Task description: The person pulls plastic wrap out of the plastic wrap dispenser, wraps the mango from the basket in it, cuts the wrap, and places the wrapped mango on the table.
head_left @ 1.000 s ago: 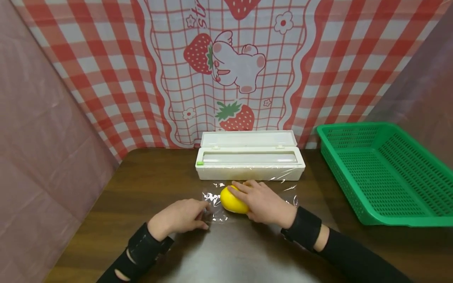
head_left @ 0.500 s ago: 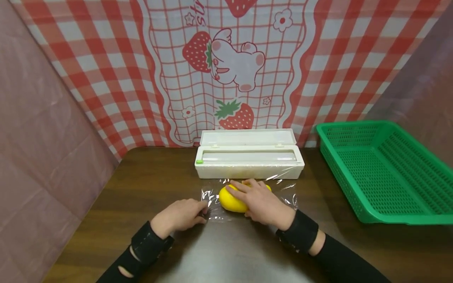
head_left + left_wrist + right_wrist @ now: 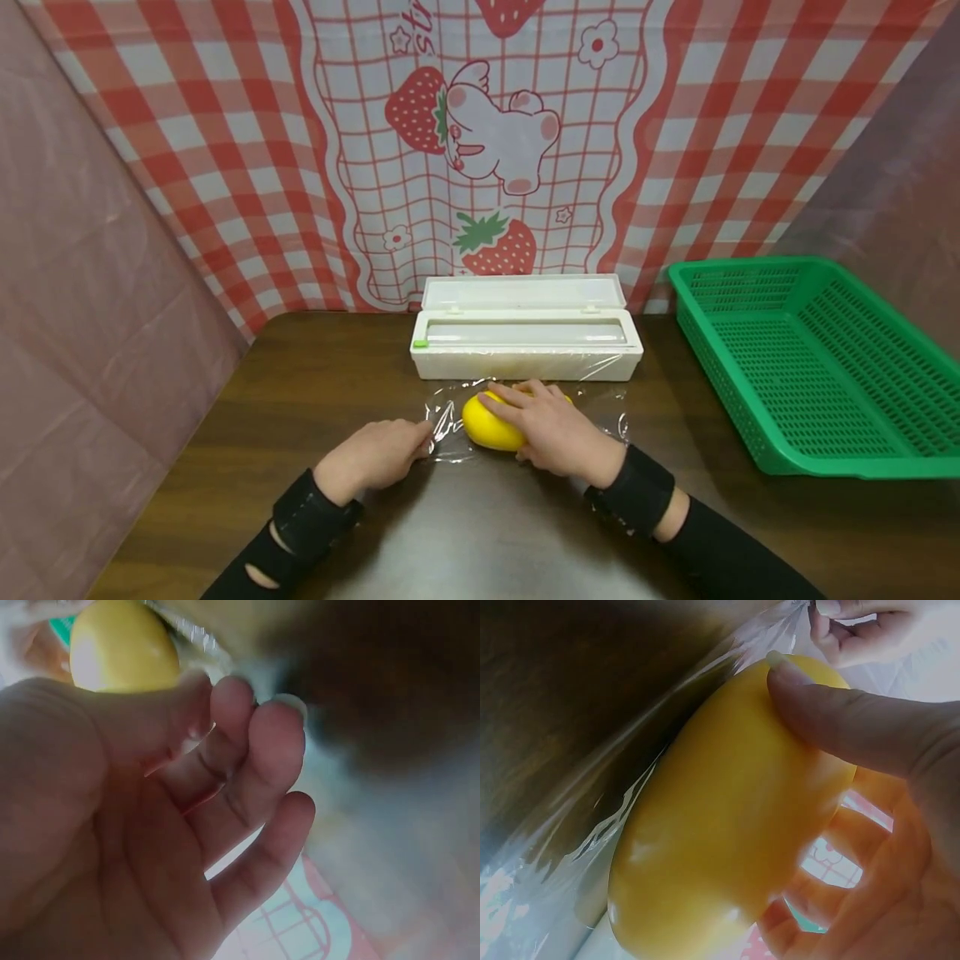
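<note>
Here, yellow fruit (image 3: pixel 489 423) lies under the right hand (image 3: pixel 558 432).

A green basket (image 3: pixel 847 468) sits at the right of the brown table (image 3: pixel 315 375). Behind hangs a red-and-white checked cloth (image 3: pixel 585 158) printed with strawberries (image 3: pixel 498 250) and flowers (image 3: pixel 597 44); a pinkish sheet (image 3: pixel 112 333) hangs along the left.

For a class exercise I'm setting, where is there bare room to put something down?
Free: the table left of the white box, beyond the left grip; the front strip between the black sleeves; inside the green basket. Crowded: before the box, where the right grip holds the yellow object on plastic film and the left grip pinches the film's edge.
</note>
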`<state>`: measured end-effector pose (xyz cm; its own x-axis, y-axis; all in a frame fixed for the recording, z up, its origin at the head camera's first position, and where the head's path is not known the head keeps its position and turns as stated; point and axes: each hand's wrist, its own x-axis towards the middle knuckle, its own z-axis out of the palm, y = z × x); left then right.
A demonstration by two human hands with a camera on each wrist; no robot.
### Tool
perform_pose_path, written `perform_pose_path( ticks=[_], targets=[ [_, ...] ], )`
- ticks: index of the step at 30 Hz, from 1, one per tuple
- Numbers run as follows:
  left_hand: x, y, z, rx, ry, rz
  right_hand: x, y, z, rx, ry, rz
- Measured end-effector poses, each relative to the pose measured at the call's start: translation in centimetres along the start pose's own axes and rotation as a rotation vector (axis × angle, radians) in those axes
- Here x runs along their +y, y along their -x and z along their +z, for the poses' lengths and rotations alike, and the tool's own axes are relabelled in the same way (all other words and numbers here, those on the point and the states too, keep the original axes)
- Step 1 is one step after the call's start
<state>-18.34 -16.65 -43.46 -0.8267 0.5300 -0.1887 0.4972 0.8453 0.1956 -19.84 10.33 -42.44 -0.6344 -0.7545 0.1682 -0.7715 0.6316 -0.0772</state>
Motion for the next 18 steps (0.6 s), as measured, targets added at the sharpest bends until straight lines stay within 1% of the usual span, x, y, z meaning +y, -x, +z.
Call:
perform_pose_path(
  ticks=[2,6,9,11,13,18],
  targets=[
    [-0.19,0.10,-0.21,-0.017,0.024,-0.009,0.01,0.02,-0.06,-0.004,-0.004,0.000],
    [-0.40,0.22,-0.28,-0.050,0.051,0.019,-0.03,0.04,-0.11,-0.010,-0.007,0.000],
    [-0.29,0.21,-0.14,-0.040,0.039,0.057,-0.06,0.06,-0.16,-0.011,-0.004,-0.003],
    [-0.12,0.15,-0.02,-0.027,0.017,0.062,-0.05,0.06,-0.20,-0.008,-0.004,-0.005],
    [0.03,0.09,0.06,-0.022,-0.005,0.053,-0.02,0.05,-0.25,-0.007,-0.006,-0.007],
    [0.19,0.03,-0.01,-0.042,-0.037,0.002,0.13,-0.02,-0.17,-0.014,-0.007,0.002]
  ],
)
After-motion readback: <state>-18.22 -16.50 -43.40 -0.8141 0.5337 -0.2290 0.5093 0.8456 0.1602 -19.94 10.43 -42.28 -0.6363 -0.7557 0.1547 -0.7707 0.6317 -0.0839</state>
